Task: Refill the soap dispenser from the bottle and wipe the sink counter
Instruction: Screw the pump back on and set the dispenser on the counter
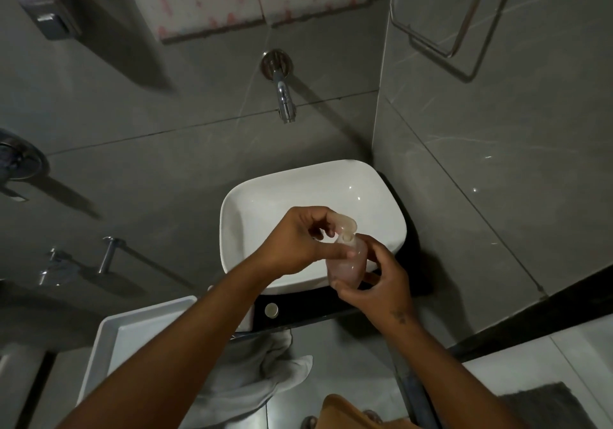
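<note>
We see a chrome wall tap (282, 97) on grey tile above the basin. Metal towel ring (464, 20) upper right, chrome rail (109, 256) and round fitting (16, 163) on left wall. White tray (109, 335) lower left. Dark mat (544, 402) on floor, bottom right.

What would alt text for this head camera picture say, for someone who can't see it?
Two bare hands hold a small translucent soap bottle over a white sink basin: the right hand grips its body, the left hand is at its flipped-open cap. A wall tap sits above, a grey cloth hangs below.
</note>
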